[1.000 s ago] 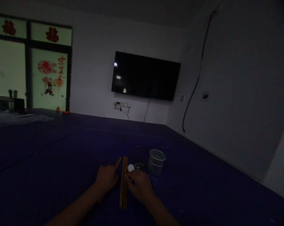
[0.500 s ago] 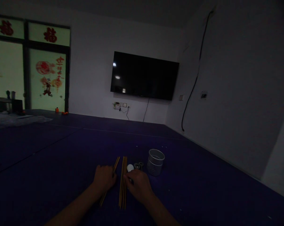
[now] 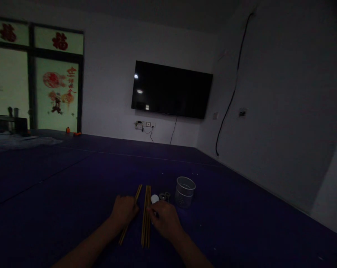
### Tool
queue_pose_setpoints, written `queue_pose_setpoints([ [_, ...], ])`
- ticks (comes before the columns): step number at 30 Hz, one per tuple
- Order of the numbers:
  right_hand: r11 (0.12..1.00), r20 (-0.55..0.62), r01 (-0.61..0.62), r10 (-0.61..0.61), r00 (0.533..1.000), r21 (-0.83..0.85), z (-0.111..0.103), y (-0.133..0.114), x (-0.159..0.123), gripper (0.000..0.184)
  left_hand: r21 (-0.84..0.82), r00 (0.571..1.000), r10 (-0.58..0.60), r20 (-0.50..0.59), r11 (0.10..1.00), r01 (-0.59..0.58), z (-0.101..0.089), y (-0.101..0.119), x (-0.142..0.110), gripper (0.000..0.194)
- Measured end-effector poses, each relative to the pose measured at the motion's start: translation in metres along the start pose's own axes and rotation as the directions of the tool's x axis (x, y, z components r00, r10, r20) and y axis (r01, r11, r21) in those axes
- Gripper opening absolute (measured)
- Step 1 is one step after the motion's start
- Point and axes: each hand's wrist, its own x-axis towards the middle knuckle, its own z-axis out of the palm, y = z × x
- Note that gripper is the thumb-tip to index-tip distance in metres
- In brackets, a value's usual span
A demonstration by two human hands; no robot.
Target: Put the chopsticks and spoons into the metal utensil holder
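My left hand [image 3: 124,211] is closed around a few thin yellow-brown chopsticks [image 3: 138,192], which slant away from me and stick out beyond both sides of the fist. Just right of it, a row of several more chopsticks [image 3: 145,230] lies side by side on the purple surface. My right hand [image 3: 165,219] is curled, its fingertips pinched together at the right edge of that row; whatever is between them is hidden. Beyond its knuckles lie a white round object [image 3: 154,198] and scissors [image 3: 165,195], partly covered by the hand.
A grey metal cup [image 3: 184,193] with small holes stands right of the scissors. The purple surface [image 3: 73,208] reaches back to the wall, where a television [image 3: 171,90] hangs. Clear plastic sheeting [image 3: 23,142] and small orange objects [image 3: 68,130] lie at the far left.
My left hand and its chopsticks have shifted very slightly. My right hand, the chopstick row and the cup stay in place.
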Motion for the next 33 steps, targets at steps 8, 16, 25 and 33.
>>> queue_pose_setpoints([
  [8,0.999,-0.055,-0.022,0.025,0.998,0.046,-0.004,-0.003,0.000,0.026,-0.029,0.954,0.078,-0.291,0.996,-0.090,-0.013,0.001,-0.002,0.028],
  [16,0.961,-0.164,-0.009,0.057,0.985,0.275,-0.016,-0.014,-0.003,0.038,0.037,0.701,0.302,-0.646,0.930,-0.366,0.003,0.004,-0.007,0.032],
  [25,0.870,-0.265,-0.024,0.176,0.948,0.492,-0.015,-0.027,-0.003,0.040,0.110,0.563,0.428,-0.707,0.853,-0.510,0.012,0.005,-0.008,0.025],
  [33,0.773,-0.394,-0.082,0.408,0.823,0.629,-0.023,-0.014,0.001,0.042,0.126,0.477,0.455,-0.752,0.810,-0.573,0.008,0.009,-0.007,0.019],
])
